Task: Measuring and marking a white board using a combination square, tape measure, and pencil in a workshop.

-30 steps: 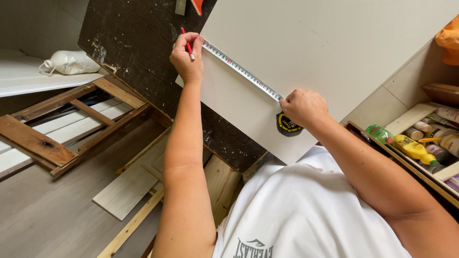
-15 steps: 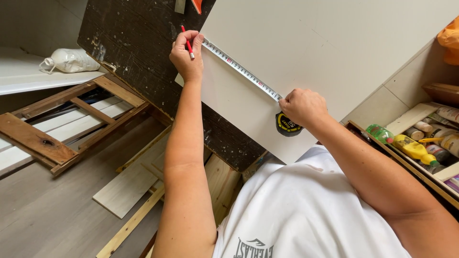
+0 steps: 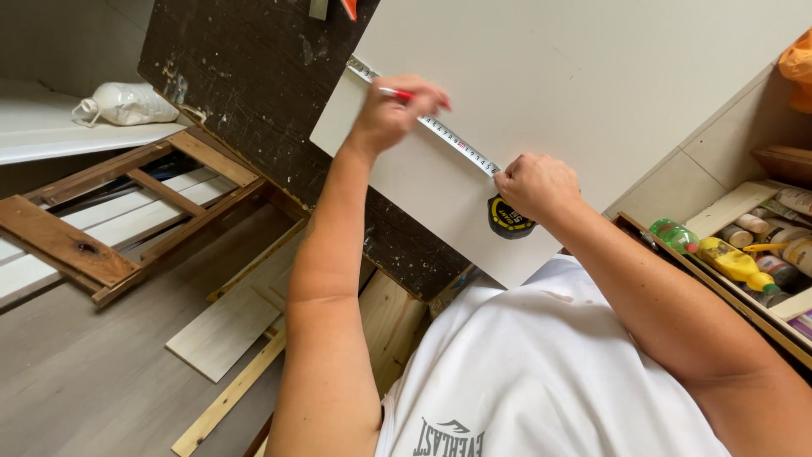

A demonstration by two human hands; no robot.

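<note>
A large white board lies on a dark stained worktop. A steel measuring tape is stretched across the board near its left edge. My left hand holds a red pencil and hovers over the tape about midway along it, slightly blurred. My right hand presses the tape down at the board's near edge, right above the black and yellow tape case.
A wooden frame and loose planks lie on the grey floor at left. A white sack rests on a white shelf. At right, a wooden tray holds bottles, one yellow and one green.
My left hand left the tape's far end at the board's corner and moved right along the tape with the pencil. My right hand and the tape case stayed put.
</note>
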